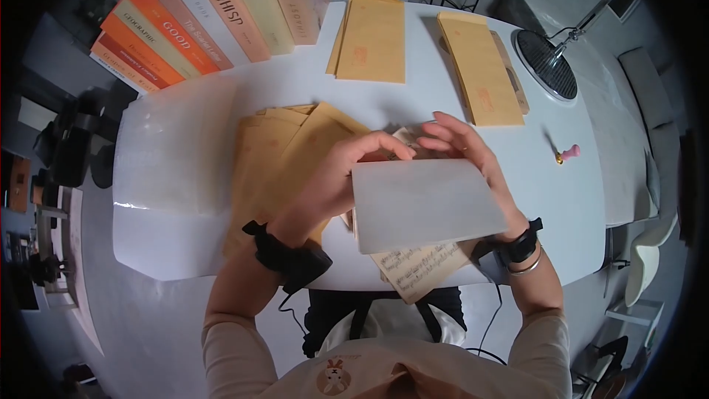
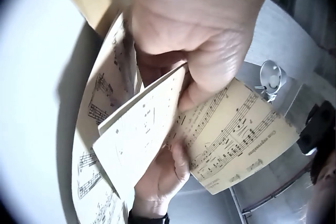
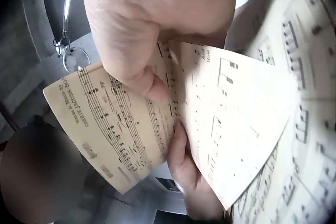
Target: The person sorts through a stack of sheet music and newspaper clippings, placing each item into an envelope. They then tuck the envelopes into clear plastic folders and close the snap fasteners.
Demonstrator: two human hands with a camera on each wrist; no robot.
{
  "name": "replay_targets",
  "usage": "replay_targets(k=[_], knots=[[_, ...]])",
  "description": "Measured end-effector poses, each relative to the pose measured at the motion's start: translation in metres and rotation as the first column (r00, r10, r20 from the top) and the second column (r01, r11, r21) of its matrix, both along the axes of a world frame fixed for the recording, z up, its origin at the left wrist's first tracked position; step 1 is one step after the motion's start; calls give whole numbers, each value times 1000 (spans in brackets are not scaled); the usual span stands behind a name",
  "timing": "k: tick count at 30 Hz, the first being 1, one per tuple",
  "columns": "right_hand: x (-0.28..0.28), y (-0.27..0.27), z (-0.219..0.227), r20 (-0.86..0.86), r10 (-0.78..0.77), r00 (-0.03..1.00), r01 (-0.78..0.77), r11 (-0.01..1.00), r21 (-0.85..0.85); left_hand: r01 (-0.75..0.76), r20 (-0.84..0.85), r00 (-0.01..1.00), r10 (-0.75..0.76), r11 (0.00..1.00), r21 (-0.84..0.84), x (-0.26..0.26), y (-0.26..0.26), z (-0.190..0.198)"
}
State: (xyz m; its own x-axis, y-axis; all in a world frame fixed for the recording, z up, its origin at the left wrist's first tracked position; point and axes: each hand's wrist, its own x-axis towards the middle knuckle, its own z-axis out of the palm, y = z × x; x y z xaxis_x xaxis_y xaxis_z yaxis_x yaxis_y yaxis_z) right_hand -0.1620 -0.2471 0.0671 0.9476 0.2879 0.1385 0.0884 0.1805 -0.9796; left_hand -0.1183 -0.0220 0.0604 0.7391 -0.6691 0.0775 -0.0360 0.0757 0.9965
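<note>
Both hands hold sheets of sheet music close over the table's near edge. My left hand (image 1: 354,162) grips them from the left; in the left wrist view its thumb lies on a cream music sheet (image 2: 239,134). From the other side my right hand (image 1: 484,155) pinches the paper, thumb on the printed face (image 3: 118,124) in the right wrist view. Seen from above, a plain pale sheet (image 1: 428,203) covers part of the music page (image 1: 425,270) below it. Another folded leaf (image 2: 142,124) stands up between the hands. More printed music paper (image 3: 310,77) lies beneath.
Brown envelopes (image 1: 273,151) lie fanned by the left forearm. Two more envelope stacks (image 1: 373,41) (image 1: 484,74) sit at the back. Clear plastic sleeves (image 1: 173,151) are on the left, a row of books (image 1: 210,15) behind. A pink-handled stamp (image 1: 569,154) and lamp base (image 1: 546,66) stand right.
</note>
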Motion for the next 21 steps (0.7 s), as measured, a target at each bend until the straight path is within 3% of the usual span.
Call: replay_targets(k=[1,3,7,8,11,12,15,16,18,21], knots=[[-1,0,3,1,-17,1000,17,1000,2,1,58,998,0,1000,-27,1,2,-2],[2,-12,4,-160,39,986,-16,990,142,5,174,985,9,997,-80,4,7,-5],[11,-31,-5,-357,298,886,-131,896,424,-65,166,983,73,997,-50,2,17,-1],[4,-19,0,-390,195,900,-36,925,379,-73,149,986,79,996,-43,1,17,-1],[-3,-14,-6,-321,126,939,-161,983,-86,-113,187,975,116,993,-27,-2,12,0],[-3,-15,-3,-362,96,927,-135,987,-85,-130,213,968,132,991,-23,-2,11,1],[-6,-17,2,-246,-88,965,97,995,24,-110,169,980,104,993,28,5,24,20],[-2,-24,-2,-164,-137,977,150,986,71,-147,265,959,103,978,150,6,31,29],[2,-32,-4,-96,-206,974,207,978,1,-247,441,895,65,896,368,6,48,46],[8,-41,-17,-59,-178,982,167,974,-155,-431,615,772,-161,578,693,-22,67,50]])
